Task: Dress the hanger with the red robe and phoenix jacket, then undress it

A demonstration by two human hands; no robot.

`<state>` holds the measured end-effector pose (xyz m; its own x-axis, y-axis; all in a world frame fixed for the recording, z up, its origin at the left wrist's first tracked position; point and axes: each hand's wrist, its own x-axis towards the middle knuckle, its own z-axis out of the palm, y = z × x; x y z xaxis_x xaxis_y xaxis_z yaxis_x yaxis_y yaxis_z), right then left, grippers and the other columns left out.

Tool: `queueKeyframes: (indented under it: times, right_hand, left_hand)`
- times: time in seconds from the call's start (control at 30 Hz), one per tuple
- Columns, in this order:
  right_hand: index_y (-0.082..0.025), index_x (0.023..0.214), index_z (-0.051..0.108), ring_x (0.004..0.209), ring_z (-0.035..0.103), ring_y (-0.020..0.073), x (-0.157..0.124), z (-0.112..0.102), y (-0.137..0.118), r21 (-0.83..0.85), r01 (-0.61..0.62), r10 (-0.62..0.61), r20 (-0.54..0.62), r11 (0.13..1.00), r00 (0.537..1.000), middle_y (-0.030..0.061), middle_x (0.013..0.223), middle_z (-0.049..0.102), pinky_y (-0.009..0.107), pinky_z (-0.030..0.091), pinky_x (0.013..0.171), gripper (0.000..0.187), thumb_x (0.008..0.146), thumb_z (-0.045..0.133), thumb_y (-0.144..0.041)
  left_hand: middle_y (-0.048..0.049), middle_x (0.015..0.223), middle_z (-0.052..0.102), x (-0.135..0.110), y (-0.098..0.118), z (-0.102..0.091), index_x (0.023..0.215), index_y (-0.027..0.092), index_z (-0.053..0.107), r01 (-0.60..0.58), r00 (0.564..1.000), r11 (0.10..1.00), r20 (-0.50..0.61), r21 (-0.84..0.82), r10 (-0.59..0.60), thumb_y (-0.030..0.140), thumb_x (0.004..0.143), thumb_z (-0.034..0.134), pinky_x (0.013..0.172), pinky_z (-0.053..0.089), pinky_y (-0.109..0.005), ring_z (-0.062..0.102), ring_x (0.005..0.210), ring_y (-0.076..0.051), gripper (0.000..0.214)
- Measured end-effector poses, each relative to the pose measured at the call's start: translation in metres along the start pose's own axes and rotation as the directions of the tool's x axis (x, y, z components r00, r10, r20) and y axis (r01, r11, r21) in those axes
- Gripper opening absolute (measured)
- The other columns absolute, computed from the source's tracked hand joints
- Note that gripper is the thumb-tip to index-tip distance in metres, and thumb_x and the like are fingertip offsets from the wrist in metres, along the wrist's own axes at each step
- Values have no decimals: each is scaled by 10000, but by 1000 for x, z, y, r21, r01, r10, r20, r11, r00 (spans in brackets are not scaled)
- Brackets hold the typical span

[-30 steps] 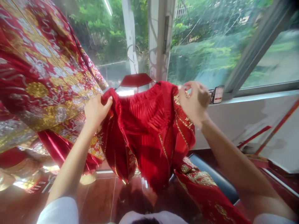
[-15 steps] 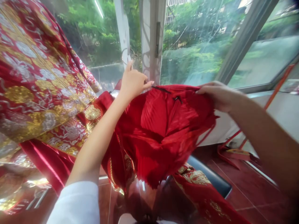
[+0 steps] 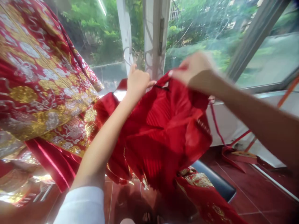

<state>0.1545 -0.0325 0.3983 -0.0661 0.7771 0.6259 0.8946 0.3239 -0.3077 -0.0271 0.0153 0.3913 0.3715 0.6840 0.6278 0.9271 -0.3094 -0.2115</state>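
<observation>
Red skirt (image 3: 154,137), seemingly settled at left end of hanger (image 3: 122,83), not right; left hand (image 3: 138,81) clasping hanger, right hand (image 3: 198,73) pinching waistband (image 3: 164,79).

The left hand (image 3: 138,81) moved from the red garment (image 3: 161,124) to its hanger (image 3: 122,84), and the right hand (image 3: 197,73) rose.

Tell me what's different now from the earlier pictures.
The left hand let go of the red garment and moved inward to take the hanger. The right hand moved up, lifting its edge of the garment. The patterned robe at left stayed put.
</observation>
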Motion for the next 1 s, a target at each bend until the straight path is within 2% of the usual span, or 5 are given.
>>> queueKeyframes:
  times: [0.13, 0.27, 0.4, 0.53, 1.0]
  right_hand:
    - [-105, 912, 681, 815, 688, 322, -63, 52, -45, -265, 249, -133, 390, 931, 911, 209, 836, 691, 401, 506, 677, 266, 945, 443, -220]
    - [-105, 851, 682, 855, 673, 335, -60, 58, -36, -232, 210, -137, 295, 950, 946, 221, 866, 686, 435, 502, 719, 398, 961, 454, -412]
    - [-122, 851, 679, 895, 644, 279, -19, 40, -30, 28, 155, -154, -37, 988, 987, 131, 822, 654, 446, 483, 844, 246, 884, 583, -346]
    - [-141, 863, 679, 838, 613, 248, 21, 48, -46, 370, 224, -271, 81, 902, 959, 95, 794, 639, 427, 493, 819, 228, 788, 695, -355]
    - [-149, 685, 607, 608, 536, 164, 42, 75, -70, 380, 174, -276, 235, 909, 932, 46, 576, 533, 320, 398, 616, 360, 827, 616, -480]
  left_hand:
    - [-131, 907, 705, -9, -2, -11, 912, 106, 711, -67, 996, 998, 51, -7, 67, 430, 958, 458, 1161, 153, -470, 613, 1034, -268, 413]
    - [-60, 1217, 655, -60, -20, -39, 1181, 187, 613, -147, 983, 975, -138, -165, 125, 369, 988, 406, 1177, 144, -450, 550, 1176, -220, 337]
    - [-135, 1089, 652, -155, -36, -55, 1116, 123, 598, 318, 885, 946, -339, -62, -320, 365, 952, 430, 943, 428, -423, 578, 1049, -289, 337]
    - [-189, 987, 647, -217, -33, -30, 1094, 132, 527, 697, 710, 713, -66, -77, -701, 592, 879, 439, 733, 484, -480, 630, 902, -374, 516]
    - [-61, 643, 572, -199, -103, -48, 693, 210, 502, 652, 748, 666, 168, -361, -642, 335, 812, 451, 628, 438, -377, 594, 687, -252, 180]
